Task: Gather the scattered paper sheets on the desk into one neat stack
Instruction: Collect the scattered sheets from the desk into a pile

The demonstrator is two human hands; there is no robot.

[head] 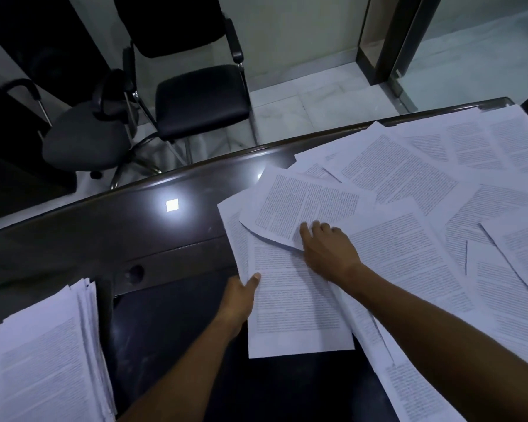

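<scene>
1. Meanwhile, the left hand (241, 295) pinches a sheet (296, 312) at its edge.
2. The right hand (326, 248) presses loose fingers on the scattered papers (409, 178) covering the desk (119, 226).
3. A stack (40, 357) lies well apart, left; two chairs (195, 95) stand beyond.

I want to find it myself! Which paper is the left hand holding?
Start at the dark desk and find the left hand near its front edge. Its thumb pinches the upright sheet. Only that sheet overhangs the desk toward the person.
</scene>
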